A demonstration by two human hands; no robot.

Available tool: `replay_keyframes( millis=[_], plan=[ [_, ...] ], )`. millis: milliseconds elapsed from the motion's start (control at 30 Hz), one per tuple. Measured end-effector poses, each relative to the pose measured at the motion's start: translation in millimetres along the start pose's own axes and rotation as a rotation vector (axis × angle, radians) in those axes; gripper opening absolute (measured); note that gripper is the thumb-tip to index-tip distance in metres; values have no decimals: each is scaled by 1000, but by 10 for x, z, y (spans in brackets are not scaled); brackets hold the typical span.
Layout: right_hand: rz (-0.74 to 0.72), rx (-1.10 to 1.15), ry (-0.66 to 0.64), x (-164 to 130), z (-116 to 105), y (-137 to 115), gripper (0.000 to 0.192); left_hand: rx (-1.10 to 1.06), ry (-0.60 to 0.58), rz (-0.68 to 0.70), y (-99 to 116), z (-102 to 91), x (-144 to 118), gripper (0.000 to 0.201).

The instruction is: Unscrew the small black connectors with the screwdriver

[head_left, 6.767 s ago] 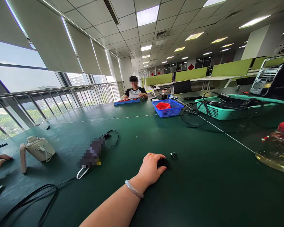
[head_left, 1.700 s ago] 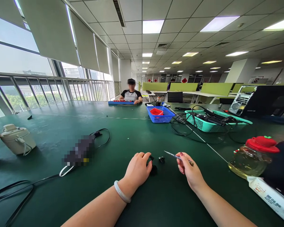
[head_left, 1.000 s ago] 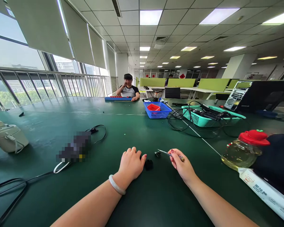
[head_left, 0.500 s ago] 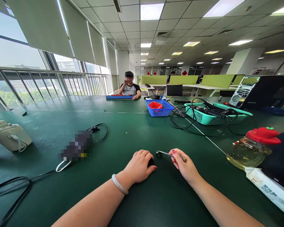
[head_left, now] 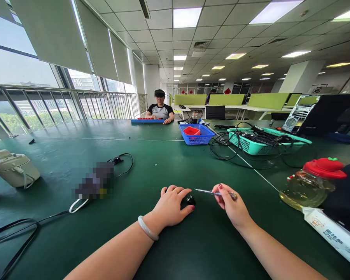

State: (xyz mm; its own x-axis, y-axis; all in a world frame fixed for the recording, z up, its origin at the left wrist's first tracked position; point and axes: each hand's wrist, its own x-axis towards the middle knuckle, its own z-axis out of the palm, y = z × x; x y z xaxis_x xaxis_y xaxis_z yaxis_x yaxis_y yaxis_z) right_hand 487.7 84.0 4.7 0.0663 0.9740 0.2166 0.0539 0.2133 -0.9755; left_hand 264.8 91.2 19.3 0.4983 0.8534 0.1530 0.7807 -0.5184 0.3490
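Note:
My left hand (head_left: 172, 204) rests on the green table (head_left: 169, 163) with its fingers closed over a small black part (head_left: 189, 201), pinning it to the surface. A pale bangle sits on that wrist. My right hand (head_left: 232, 204) pinches thin metal tweezers (head_left: 210, 192) that point left, their tip just above the black part. The two hands lie close together near the table's front.
A blurred dark object with a black cable (head_left: 95, 182) lies to the left, and a cream pouch (head_left: 14, 171) further left. A glass jar with a red lid (head_left: 312, 186) stands right. Blue basket (head_left: 196, 134) and teal basket of cables (head_left: 262, 142) sit beyond. A person sits at the far end.
My right hand came into view holding the tweezers. The small black clip that lay beside my left hand is no longer seen apart; my left fingers have closed over the black part.

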Motion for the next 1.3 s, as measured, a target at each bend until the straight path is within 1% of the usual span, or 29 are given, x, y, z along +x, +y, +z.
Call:
replay_keyframes(
  millis=[100,133,233,333,500,633,767,867,933,1033,1167,1233,1300],
  plan=[
    [2,53,102,83,-94,89,54,1,-18,17,14,10,2,46],
    [8,69,116,102,-109,114,54,8,-22,21,18,16,5,43],
    [6,71,105,132,-97,155,53,34,-22,17,32,36,15,34],
    [-11,69,87,140,-61,169,53,58,-3,-9,38,58,20,29],
    [-38,103,110,144,-70,187,51,98,19,-28,30,115,8,28],
    [-49,90,106,120,-52,138,53,154,43,-106,59,124,-14,31],
    [-59,90,71,80,9,64,55,154,2,-156,88,29,-144,32],
    [-60,90,60,59,28,36,56,147,-11,-191,26,-89,-393,30],
    [-60,94,49,54,26,33,56,148,-16,-233,-78,-180,-629,29],
    [-55,110,31,56,23,31,56,173,-2,-336,-330,-334,-1038,31],
    [-40,127,7,53,35,15,57,208,51,-425,-799,-552,-1563,35],
    [-34,129,-13,48,38,8,57,212,76,-440,-1054,-648,-1780,36],
    [-31,126,-34,43,35,7,56,205,114,-419,-1295,-727,-1955,38]
  ],
)
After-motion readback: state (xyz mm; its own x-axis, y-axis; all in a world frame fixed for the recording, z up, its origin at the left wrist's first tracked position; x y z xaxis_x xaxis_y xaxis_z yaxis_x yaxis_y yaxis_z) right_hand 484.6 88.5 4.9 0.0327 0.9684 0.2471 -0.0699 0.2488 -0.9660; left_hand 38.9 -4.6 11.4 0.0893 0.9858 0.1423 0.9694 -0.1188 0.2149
